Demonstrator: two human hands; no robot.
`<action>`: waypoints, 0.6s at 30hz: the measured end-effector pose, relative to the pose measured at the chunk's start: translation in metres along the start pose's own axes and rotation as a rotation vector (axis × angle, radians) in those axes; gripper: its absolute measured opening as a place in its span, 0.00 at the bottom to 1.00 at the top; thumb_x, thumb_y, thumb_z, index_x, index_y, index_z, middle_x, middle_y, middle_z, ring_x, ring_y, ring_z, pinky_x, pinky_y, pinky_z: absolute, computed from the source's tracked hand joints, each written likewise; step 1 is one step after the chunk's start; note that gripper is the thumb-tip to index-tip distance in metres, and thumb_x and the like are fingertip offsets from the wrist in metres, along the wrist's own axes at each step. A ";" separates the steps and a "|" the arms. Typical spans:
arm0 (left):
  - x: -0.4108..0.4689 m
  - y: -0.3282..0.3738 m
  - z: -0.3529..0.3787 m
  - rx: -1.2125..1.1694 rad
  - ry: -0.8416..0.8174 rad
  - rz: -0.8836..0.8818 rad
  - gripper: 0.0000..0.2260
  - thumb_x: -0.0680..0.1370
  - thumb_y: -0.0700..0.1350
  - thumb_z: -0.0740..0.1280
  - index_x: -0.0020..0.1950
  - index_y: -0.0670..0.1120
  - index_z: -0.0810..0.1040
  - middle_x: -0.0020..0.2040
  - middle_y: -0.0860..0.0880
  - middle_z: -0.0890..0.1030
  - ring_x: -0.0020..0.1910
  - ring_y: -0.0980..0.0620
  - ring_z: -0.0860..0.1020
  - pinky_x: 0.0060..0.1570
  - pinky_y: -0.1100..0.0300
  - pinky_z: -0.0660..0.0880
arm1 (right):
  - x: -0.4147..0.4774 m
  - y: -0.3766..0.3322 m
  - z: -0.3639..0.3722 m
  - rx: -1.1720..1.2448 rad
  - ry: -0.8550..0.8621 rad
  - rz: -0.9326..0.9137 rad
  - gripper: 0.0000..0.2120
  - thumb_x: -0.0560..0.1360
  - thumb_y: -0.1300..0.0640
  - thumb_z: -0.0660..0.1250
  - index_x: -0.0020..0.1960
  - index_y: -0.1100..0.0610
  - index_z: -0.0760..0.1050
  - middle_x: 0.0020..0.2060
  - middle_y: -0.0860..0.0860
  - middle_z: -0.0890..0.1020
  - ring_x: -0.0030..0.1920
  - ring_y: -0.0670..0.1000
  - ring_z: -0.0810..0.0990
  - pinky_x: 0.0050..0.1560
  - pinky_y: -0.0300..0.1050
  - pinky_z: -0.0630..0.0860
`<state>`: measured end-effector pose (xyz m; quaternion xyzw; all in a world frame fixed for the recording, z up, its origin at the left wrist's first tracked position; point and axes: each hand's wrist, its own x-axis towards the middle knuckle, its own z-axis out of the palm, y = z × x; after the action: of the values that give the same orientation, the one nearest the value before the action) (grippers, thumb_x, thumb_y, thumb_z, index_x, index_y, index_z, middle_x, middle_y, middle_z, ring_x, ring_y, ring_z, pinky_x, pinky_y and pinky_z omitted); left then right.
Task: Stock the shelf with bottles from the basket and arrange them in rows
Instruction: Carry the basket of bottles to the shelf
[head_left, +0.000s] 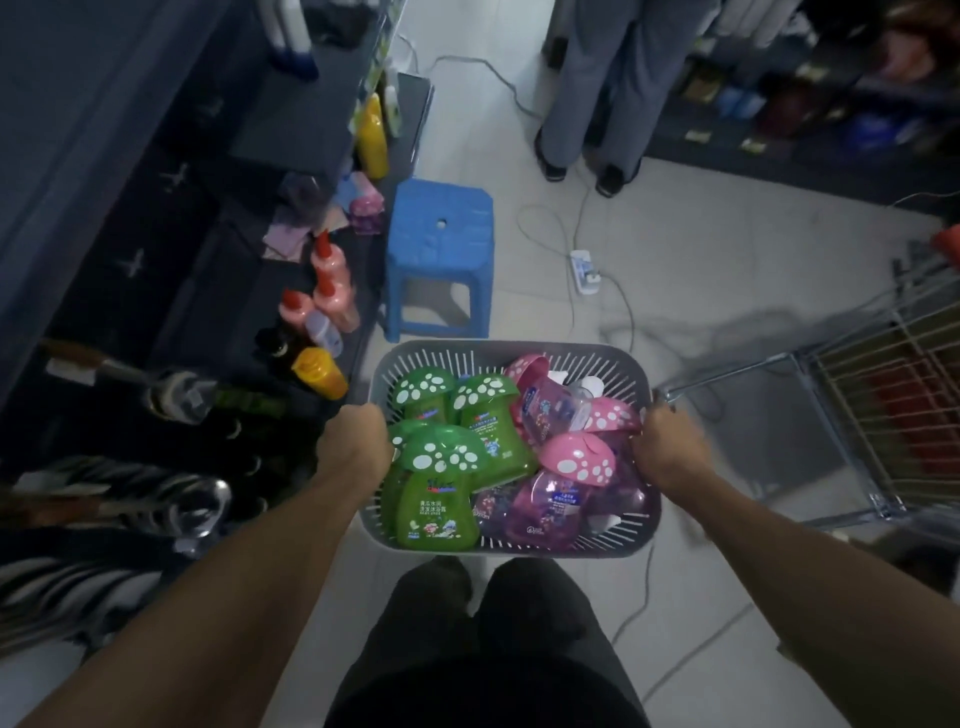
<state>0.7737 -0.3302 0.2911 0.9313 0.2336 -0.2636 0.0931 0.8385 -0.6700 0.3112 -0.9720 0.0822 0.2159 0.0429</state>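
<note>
Dark shelf (208, 291) left of the basket (514, 353), sparsely filled. Inside the basket, heaped green and pink mushroom-cap bottles (436, 499); stocking seemingly hardly begun. Clamped on the basket's side rims, left hand (358, 441) and right hand (667, 447).

Both arms bare, stretched forward and down. From 7 o'clock, left forearm (208, 597) enters frame, angles toward 1 o'clock. At its end, left hand (358, 441) knuckles up, fingers curled over basket (519, 349) rim at 9 o'clock side. From 4 o'clock, right forearm (810, 571) enters, angles toward 10 o'clock. Slightly blurred right hand (670, 447) grips rim at 3 o'clock side, fingers curled. Wrists roughly straight, back of each hand toward camera. Hands well apart, about level.
</note>
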 end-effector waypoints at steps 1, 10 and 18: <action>0.013 0.010 -0.007 0.005 -0.001 0.000 0.08 0.78 0.37 0.65 0.54 0.38 0.81 0.54 0.38 0.82 0.53 0.37 0.81 0.47 0.49 0.79 | 0.013 -0.001 -0.007 0.007 -0.008 0.013 0.13 0.77 0.63 0.61 0.61 0.64 0.74 0.54 0.61 0.81 0.52 0.65 0.82 0.52 0.56 0.80; 0.124 0.096 -0.065 0.170 0.009 -0.012 0.07 0.76 0.39 0.66 0.51 0.44 0.82 0.50 0.44 0.85 0.49 0.43 0.84 0.37 0.51 0.64 | 0.165 -0.012 -0.059 0.012 -0.085 -0.026 0.09 0.78 0.62 0.62 0.56 0.66 0.73 0.52 0.63 0.82 0.52 0.64 0.81 0.51 0.53 0.77; 0.190 0.154 -0.092 -0.094 -0.065 -0.253 0.07 0.77 0.38 0.66 0.53 0.39 0.80 0.53 0.39 0.82 0.53 0.39 0.82 0.42 0.52 0.75 | 0.327 -0.050 -0.110 -0.108 -0.102 -0.233 0.09 0.79 0.59 0.62 0.56 0.63 0.73 0.50 0.60 0.82 0.48 0.61 0.82 0.46 0.50 0.76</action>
<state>1.0322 -0.3636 0.2752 0.8800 0.3581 -0.2919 0.1100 1.1852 -0.6804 0.2729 -0.9636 -0.0453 0.2629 0.0192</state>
